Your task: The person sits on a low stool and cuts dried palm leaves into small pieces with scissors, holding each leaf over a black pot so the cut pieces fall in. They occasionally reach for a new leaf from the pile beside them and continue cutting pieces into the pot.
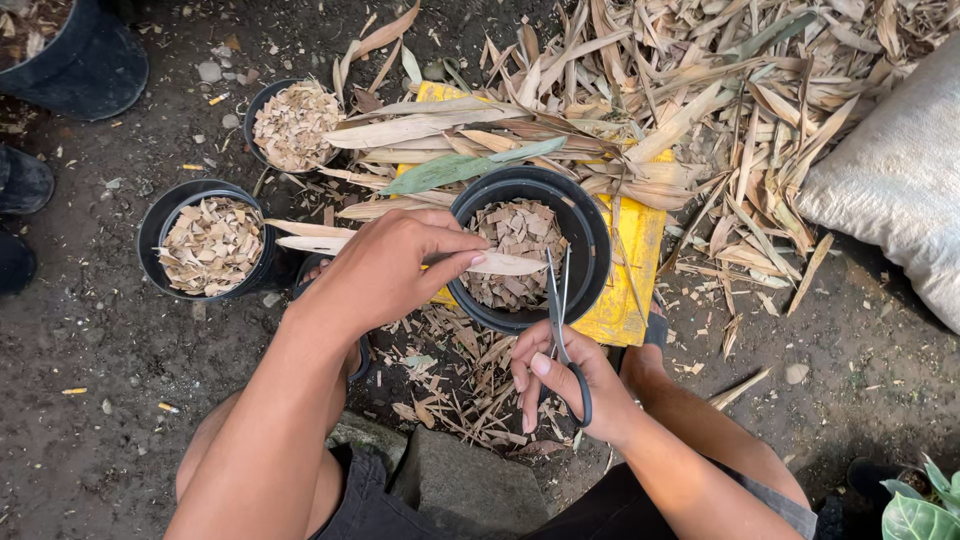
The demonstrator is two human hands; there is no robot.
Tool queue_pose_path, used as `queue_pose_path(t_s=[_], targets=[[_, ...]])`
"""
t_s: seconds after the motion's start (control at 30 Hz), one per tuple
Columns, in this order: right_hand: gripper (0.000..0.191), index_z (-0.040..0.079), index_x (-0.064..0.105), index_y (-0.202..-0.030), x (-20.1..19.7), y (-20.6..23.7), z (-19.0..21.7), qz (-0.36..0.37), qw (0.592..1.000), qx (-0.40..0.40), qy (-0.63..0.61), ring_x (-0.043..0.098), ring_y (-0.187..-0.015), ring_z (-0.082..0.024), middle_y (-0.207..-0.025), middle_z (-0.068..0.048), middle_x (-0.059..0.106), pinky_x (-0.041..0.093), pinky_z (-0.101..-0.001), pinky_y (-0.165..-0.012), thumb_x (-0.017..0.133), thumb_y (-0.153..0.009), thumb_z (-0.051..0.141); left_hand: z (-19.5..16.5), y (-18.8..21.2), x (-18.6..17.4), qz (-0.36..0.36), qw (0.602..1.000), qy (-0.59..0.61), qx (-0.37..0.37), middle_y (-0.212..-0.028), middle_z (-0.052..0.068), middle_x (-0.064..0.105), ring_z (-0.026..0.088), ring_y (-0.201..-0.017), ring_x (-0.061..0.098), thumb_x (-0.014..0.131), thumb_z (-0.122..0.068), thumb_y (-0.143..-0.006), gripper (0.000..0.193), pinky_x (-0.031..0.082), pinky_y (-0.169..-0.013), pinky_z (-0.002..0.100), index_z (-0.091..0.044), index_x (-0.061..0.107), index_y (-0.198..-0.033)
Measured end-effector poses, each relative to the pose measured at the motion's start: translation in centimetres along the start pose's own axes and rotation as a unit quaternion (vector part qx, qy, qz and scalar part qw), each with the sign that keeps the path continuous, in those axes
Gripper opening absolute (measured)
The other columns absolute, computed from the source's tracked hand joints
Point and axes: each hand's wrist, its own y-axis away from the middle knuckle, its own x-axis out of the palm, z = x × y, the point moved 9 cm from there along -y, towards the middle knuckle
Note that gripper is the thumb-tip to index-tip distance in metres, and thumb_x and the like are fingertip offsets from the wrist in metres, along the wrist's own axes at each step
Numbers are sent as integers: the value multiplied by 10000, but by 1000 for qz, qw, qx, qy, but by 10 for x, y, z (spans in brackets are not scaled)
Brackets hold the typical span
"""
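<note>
The left hand (385, 268) is pinched shut on 1 long dry leaf (400, 250), holding it flat across the 9 o'clock rim of the black pot (590, 235), the leaf's tip reaching over the pot's middle. The right hand (565, 385), at 6 o'clock of that pot, is clamped around the black handles of 1 pair of scissors (558, 315); the 2 blades stand slightly apart and point toward 12 o'clock, their tips just beside the leaf's end. The pot is part filled with cut leaf chips (520, 240) and sits on 1 yellow slab (630, 290).

Black pots count 3 with chips in them: the one under the hands, a 2nd pot (150, 225) at 9 o'clock of it, full, and a 3rd, smaller pot (262, 100) at 10 o'clock, heaped. A 4th dark container (90, 70) sits at the top left corner, cut off by the frame. A heap of dry leaves (720, 110) spreads from 12 to 2 o'clock, with 1 greener leaf (450, 170) lying on the near pot's far rim. 1 pale woven sack (890, 180) lies at 3 o'clock. 1 green plant (925, 505) shows at the bottom right corner. Loose scraps (450, 390) litter the dark soil between the knees.
</note>
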Motion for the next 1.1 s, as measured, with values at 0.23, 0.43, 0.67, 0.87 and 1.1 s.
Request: queue_pose_path(t_s=[0.23, 0.43, 0.67, 0.87, 1.1], targets=[[243, -18, 516, -956, -6, -3, -17, -52, 993, 98, 27, 592, -397, -162, -628, -87, 575, 467, -278, -358, 574, -1053, 196, -2, 0, 4, 7, 1000, -5, 7, -938, 81, 737, 317, -879, 681, 731, -133, -881, 203, 518, -752, 436, -134, 791, -1075], [248, 18, 496, -940, 3, -6, -12, -12, 993, 72, -93, 596, -396, -150, -609, -44, 561, 494, -283, -368, 528, -1075, 224, 1, -2, -2, 4, 1000, -13, -7, -928, 79, 740, 305, -885, 688, 729, -130, -886, 208, 523, -756, 426, -144, 792, -1084], [317, 31, 463, -920, -1, -6, -12, -17, 998, 49, -37, 552, -365, -141, -597, -40, 538, 447, -257, -389, 564, -1101, 271, -2, 1, -1, 0, 999, 6, 34, -973, 69, 749, 300, -896, 684, 719, -118, -877, 218, 527, -757, 416, -138, 792, -1082], [386, 17, 546, -1065, 11, -11, 0, 49, 997, -3, -68, 647, -517, -167, -747, -52, 612, 561, -286, -603, 529, -1089, 401, 1, 1, -7, -16, 1000, -8, 5, -859, 94, 700, 298, -845, 664, 725, -158, -910, 170, 510, -741, 428, -103, 778, -1062], [351, 13, 553, -1076, 16, -15, 0, 36, 997, -5, -70, 662, -528, -171, -789, -71, 638, 544, -275, -518, 542, -1073, 363, 0, 1, -1, -3, 1000, -17, -10, -882, 81, 724, 308, -832, 678, 720, -166, -902, 175, 511, -717, 433, -130, 793, -1057]])
